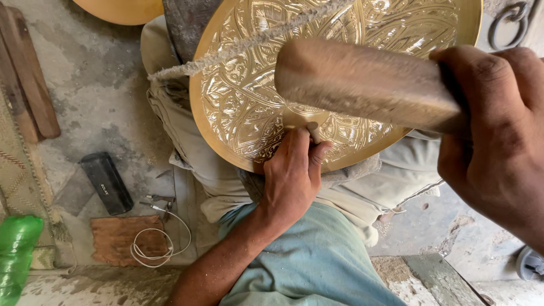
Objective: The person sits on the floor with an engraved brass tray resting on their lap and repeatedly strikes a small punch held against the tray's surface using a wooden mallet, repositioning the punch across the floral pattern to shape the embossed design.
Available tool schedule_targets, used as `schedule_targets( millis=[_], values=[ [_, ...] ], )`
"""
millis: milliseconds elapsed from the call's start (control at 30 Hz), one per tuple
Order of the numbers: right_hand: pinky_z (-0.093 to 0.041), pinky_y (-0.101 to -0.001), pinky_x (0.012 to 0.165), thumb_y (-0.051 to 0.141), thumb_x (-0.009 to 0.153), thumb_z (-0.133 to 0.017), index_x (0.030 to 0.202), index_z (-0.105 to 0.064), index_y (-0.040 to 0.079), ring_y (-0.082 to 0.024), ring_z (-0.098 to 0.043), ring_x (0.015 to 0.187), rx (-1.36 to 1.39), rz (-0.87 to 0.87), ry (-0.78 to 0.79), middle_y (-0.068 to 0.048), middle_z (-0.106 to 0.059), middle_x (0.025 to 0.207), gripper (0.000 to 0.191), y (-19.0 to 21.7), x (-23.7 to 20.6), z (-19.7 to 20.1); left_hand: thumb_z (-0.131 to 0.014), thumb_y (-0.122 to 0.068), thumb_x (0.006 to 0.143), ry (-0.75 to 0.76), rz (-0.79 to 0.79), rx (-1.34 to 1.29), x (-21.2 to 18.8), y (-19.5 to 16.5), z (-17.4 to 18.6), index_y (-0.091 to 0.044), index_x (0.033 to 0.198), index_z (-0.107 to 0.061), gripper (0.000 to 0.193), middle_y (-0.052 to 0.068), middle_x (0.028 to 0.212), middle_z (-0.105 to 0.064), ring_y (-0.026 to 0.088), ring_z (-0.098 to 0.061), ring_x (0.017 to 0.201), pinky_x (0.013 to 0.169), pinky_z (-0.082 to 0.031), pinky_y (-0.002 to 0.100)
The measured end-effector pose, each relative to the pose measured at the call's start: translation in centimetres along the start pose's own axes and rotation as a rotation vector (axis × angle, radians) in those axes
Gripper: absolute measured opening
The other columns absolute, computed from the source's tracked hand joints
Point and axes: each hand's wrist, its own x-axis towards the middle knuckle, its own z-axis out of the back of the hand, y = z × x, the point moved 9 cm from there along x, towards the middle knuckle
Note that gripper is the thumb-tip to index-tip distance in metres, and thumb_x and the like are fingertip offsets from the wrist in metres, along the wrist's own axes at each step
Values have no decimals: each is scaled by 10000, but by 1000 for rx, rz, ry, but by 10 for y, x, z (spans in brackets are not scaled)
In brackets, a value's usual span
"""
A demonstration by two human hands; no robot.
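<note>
A round brass plate [249, 102] with a dense engraved pattern rests on cloth over my lap. My left hand [292, 175] is closed around a thin chisel [313, 131] whose tip stands on the plate near its lower rim. My right hand [498, 136] grips a thick wooden mallet [362, 82], raised close to the camera above the plate and blurred. A frayed string [238, 48] crosses the plate's upper part.
On the concrete floor at left lie a small black box [106, 182], a coiled white cable [158, 243], wooden bars [25, 85] and a green plastic bottle [17, 249]. Another brass piece [122, 10] shows at the top edge. A metal ring [510, 22] sits top right.
</note>
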Motion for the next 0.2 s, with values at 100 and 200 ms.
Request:
schedule_targets(
  millis=[100,200],
  values=[
    [-562,-398,708,-72,784,-740,1253,-671,37,-290,-659,789,-89,26,71,-167,-662,983,487,-2,-6,-17,-657,-177,1057,-8,5,-12,1,1,0,-1,1116,-512,235,153,914,-603,352,-665,800,659,-515,462],
    [-561,-422,707,-124,751,-715,1273,-645,22,-324,-665,808,33,-7,41,-211,-650,1010,546,-9,-44,-5,-660,-181,1053,-3,-12,-1,3,-1,-1,1,1125,-512,245,157,922,-603,358,-662,816,667,-515,459]
  ],
)
